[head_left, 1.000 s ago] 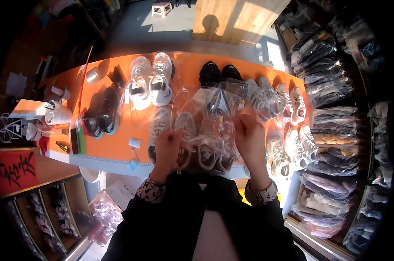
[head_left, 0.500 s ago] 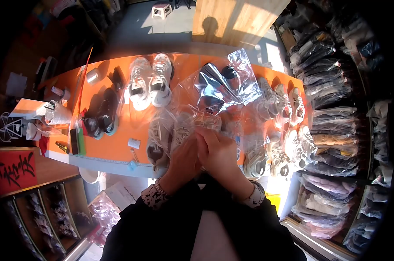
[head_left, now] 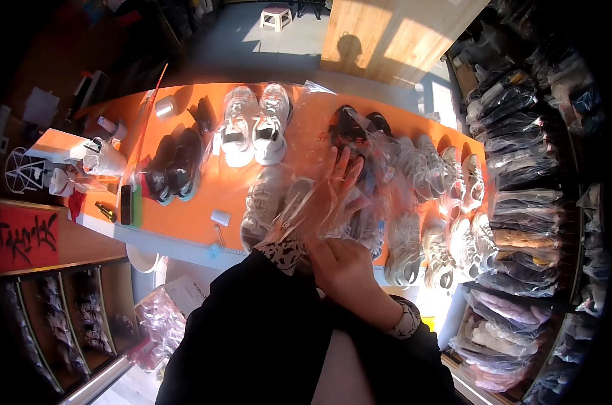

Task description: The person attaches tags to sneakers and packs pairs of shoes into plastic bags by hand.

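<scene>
My left hand (head_left: 333, 185) reaches inside a clear plastic bag (head_left: 296, 209), its fingers stretched out and apart. The bag's film lies around that hand and wrist. Close to the left wrist, my right hand (head_left: 343, 266) is closed, pinching the mouth of the bag. Behind the bag, partly covered by film, are black shoes (head_left: 346, 125). Light-coloured sneakers (head_left: 257, 206) sit on the orange table (head_left: 208, 196) to the left of my hands. A white pair of sneakers (head_left: 269, 135) stands beyond them.
Several pairs of light sneakers (head_left: 454, 246), some bagged, line the table's right side. Dark shoes (head_left: 177, 165), a white cup (head_left: 165, 106) and a small white packet (head_left: 220, 217) are at left. Racks of wrapped garments (head_left: 522, 202) rise at right; a stool (head_left: 276, 18) stands beyond.
My hands were together at the bag; now my left hand has gone forward into it with fingers spread, while my right stays near the wrist. The shiny film has opened into a clear bag.
</scene>
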